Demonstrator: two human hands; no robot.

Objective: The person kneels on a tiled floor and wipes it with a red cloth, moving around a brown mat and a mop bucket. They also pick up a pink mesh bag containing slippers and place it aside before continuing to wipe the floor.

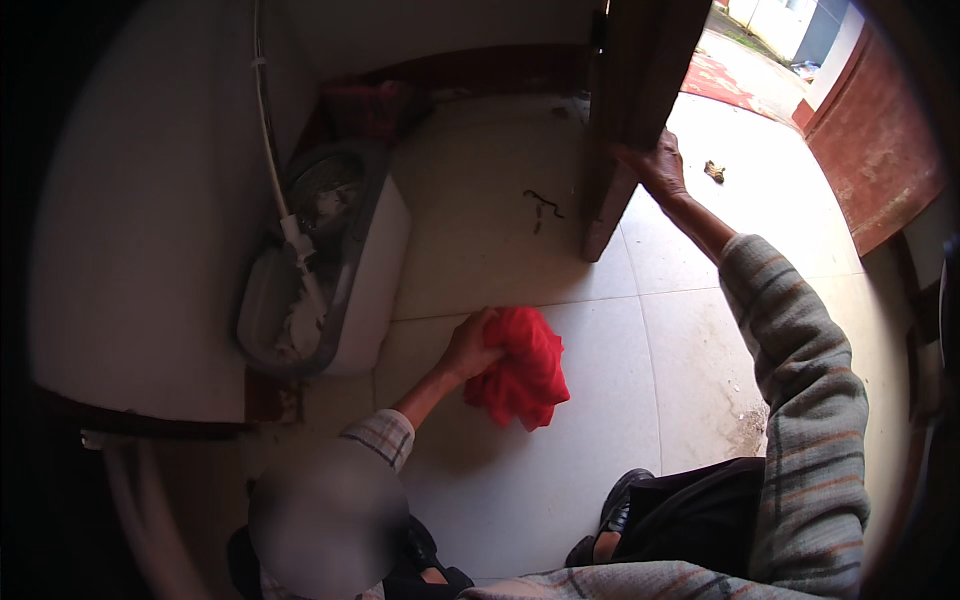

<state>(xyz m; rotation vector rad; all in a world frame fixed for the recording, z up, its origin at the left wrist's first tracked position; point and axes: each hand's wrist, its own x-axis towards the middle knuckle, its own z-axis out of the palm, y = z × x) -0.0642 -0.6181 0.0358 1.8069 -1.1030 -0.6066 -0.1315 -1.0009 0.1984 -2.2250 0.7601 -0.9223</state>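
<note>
A bunched red cloth (525, 367) hangs above the tiled floor, gripped at its upper left by my left hand (476, 345). Its lower folds dangle loose. Farther off and to the right, my right hand (660, 169) is on the edge of a dark wooden door (634, 97). The fingers of that hand wrap behind the door edge and are partly hidden. The door stands ajar, with its lower corner over the tiles.
A mop bucket (375, 292) with a mop (289, 225) standing in it is left of the cloth, against a white wall (150, 225). Dark debris (544, 206) lies near the door, and a dry scrap (714, 172) beyond it. A doorway opens onto bright ground at upper right.
</note>
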